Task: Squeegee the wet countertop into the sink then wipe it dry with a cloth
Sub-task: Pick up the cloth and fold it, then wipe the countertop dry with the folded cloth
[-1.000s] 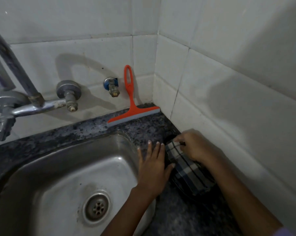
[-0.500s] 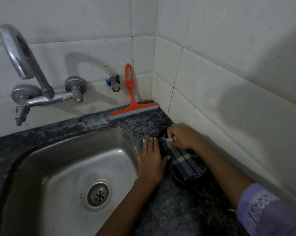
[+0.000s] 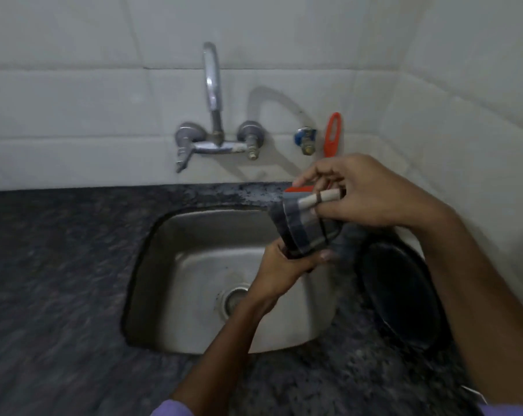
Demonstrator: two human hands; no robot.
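- Now my right hand (image 3: 371,195) pinches the top edge of the checked cloth (image 3: 306,228), lifted above the sink (image 3: 194,265).
- My left hand (image 3: 287,267) has its grip clenched round the cloth's lower end.
- Orange squeegee (image 3: 332,135) leans on the tiled wall, set aside.
- I judge wiping comes next: fold the cloth flat, press evenly, and draw overlapping strokes across the dark stone tabletop (image 3: 59,280) towards the sink.

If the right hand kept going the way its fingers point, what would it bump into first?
The right hand holds the cloth, and its fingers point left. Going straight on, it would probably first meet the tap on the wall, though depth is hard to judge.
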